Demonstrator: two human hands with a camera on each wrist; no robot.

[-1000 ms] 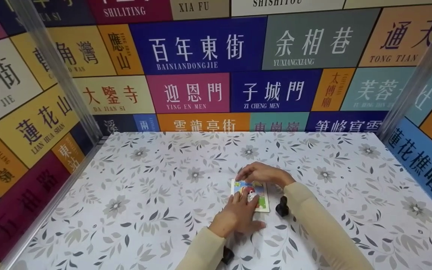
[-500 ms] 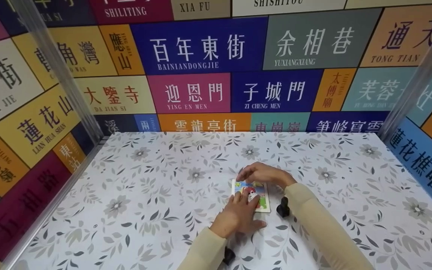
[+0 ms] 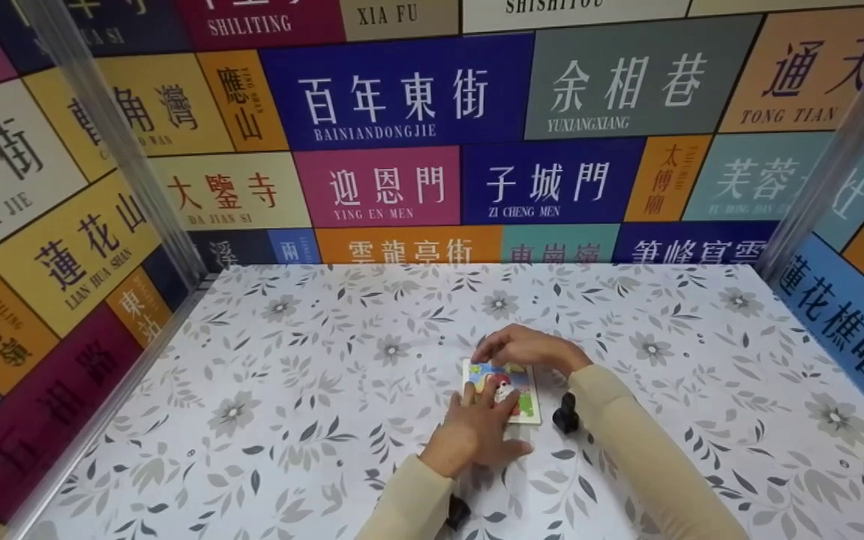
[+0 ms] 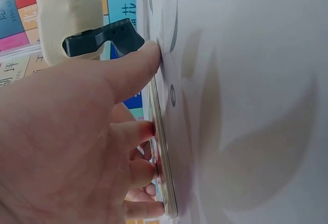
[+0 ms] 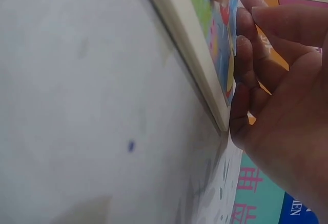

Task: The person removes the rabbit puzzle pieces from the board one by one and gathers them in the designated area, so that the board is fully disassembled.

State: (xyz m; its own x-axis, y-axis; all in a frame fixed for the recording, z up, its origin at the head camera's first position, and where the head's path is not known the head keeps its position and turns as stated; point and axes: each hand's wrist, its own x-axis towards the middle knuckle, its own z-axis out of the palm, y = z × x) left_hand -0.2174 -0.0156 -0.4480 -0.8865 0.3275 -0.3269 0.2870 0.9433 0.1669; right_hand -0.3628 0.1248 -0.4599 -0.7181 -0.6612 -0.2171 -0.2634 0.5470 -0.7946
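Note:
A small flat picture board (image 3: 525, 406) with a pale border lies on the table. Its bright cartoon print shows blue, green, yellow and red. My left hand (image 3: 473, 431) spreads over its near part, fingertips pressing on the picture and thumb out to the side. In the left wrist view the board's layered edge (image 4: 166, 175) shows under those fingertips. My right hand (image 3: 526, 349) is at the far edge, fingers loosely bent. Seen from the right wrist, its fingers (image 5: 243, 55) lie along the edge and the thumb is close to the index finger; nothing shows between them.
The table (image 3: 312, 360) wears a white cover with grey flowers and leaves. Colourful sign panels (image 3: 394, 97) form walls behind and at both sides, with clear corner posts (image 3: 139, 172). A black camera mount (image 3: 565, 412) sits by the right wrist.
My left fingers have shifted slightly on the picture. The right hand and the board have stayed where they were.

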